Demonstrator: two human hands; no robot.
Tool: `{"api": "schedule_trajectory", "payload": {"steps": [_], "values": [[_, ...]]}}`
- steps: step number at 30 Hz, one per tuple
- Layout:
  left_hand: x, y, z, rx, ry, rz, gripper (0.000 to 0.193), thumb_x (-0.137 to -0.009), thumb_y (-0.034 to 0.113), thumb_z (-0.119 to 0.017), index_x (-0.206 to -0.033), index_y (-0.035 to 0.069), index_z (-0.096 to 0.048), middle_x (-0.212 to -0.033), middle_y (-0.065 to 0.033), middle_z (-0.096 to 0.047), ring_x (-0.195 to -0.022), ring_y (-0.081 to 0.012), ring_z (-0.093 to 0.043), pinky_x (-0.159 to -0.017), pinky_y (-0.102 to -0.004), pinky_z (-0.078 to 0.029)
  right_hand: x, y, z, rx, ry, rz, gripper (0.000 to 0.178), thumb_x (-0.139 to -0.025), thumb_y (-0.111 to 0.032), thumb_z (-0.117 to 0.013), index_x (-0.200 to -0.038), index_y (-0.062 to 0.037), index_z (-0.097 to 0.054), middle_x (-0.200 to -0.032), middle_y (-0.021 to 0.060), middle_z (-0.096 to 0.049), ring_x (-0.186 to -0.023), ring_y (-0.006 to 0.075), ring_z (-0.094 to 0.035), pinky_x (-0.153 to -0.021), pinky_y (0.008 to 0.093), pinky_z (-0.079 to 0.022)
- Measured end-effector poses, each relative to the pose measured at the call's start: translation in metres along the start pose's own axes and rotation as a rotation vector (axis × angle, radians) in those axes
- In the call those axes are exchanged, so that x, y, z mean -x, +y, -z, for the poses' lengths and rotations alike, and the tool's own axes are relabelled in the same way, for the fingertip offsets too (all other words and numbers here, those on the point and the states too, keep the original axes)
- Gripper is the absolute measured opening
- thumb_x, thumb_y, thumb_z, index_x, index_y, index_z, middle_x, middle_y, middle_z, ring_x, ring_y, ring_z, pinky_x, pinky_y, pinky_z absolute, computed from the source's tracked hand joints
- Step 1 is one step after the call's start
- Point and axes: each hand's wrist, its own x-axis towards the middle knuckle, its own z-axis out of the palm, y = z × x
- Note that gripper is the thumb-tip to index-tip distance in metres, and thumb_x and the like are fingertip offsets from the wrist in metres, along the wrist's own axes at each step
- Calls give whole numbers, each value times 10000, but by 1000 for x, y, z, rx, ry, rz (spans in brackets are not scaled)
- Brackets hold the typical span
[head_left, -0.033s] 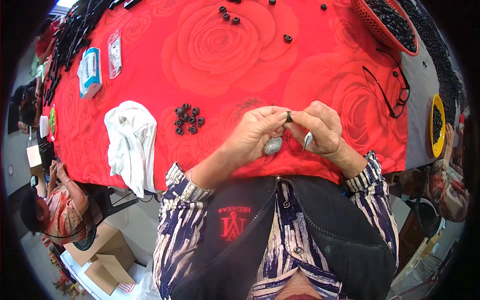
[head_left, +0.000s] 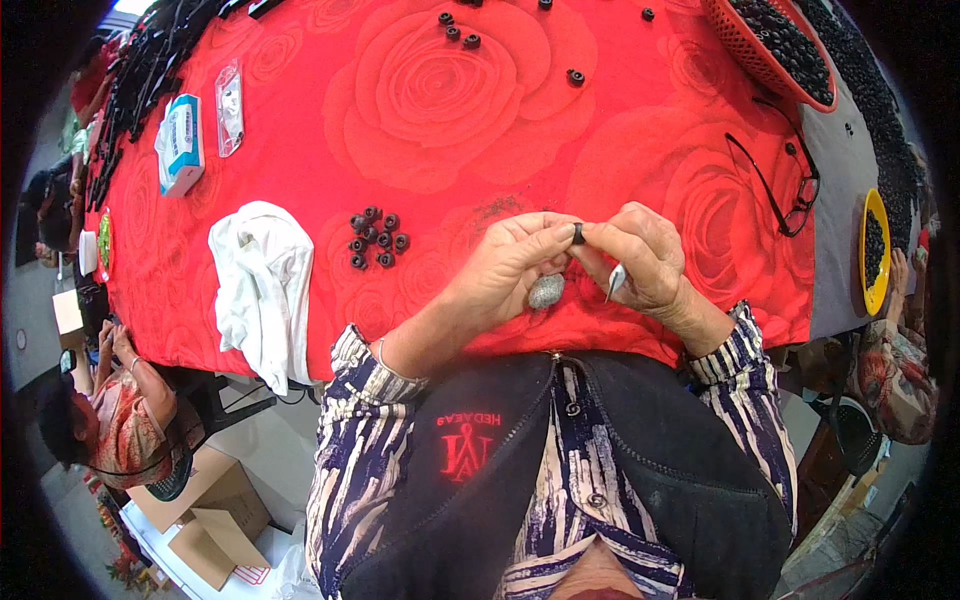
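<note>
My left hand is closed, its thumb and forefinger pinching a small black ring-shaped part above the table. The thumb and forefinger of my right hand meet the same part from the other side. A slim pale tool with a thin pointed metal tip sticks out of the right hand's curled fingers, point downward. Under my left hand sits a grey, rough-looking lump; I cannot tell if the hand touches it. To the left lies a cluster of several black round parts with holes.
A red rose-patterned cloth covers the table. On it lie a white cloth, a tissue pack, eyeglasses and a red basket of black parts. A yellow tray stands at the right. Other people sit at both sides.
The pointed tool and the black part look tilted very slightly. Both my hands stay in the same place.
</note>
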Motion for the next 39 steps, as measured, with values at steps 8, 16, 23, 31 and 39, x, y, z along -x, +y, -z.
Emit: {"api": "schedule_trajectory", "payload": {"steps": [8,16,23,31,39], "values": [[-2,-1,2,-74,56,-9,219,-872,160,-569,-1023,1,-572,-898,-53,-615,-790,-99,-590,-620,-210,-474,1,0,-2,1,20,-23,232,-639,-54,-722,-794,-14,-554,-607,46,-460,-464,173,-453,-406,297,-342],[-1,3,0,-89,47,1,207,-875,161,-567,-1009,4,-580,-884,-57,-622,-778,-111,-594,-629,-222,-473,-1,1,3,-21,-48,-4,232,-635,6,-697,-794,-27,-532,-577,47,-442,-453,180,-433,-399,301,-331],[-1,2,6,-109,8,-29,239,-879,196,-562,-1032,13,-560,-903,-53,-615,-766,-99,-585,-556,-205,-461,-6,1,0,-164,-53,-179,384,-608,10,-704,-970,25,-576,-666,82,-520,-491,193,-479,-415,311,-364],[1,8,-9,39,91,89,225,-886,177,-552,-995,-18,-578,-695,23,-474,-617,-55,-397,-534,-182,-350,2,3,2,-28,-68,25,364,-647,63,-688,-995,32,-587,-679,68,-549,-473,154,-456,-404,281,-347],[2,6,-2,-75,128,35,214,-884,166,-552,-994,-15,-583,-700,27,-472,-617,-46,-387,-528,-180,-336,-6,7,15,-435,-188,-443,271,-788,-97,-536,-1020,33,-486,-769,98,-499,-624,175,-493,-546,295,-393]]}}
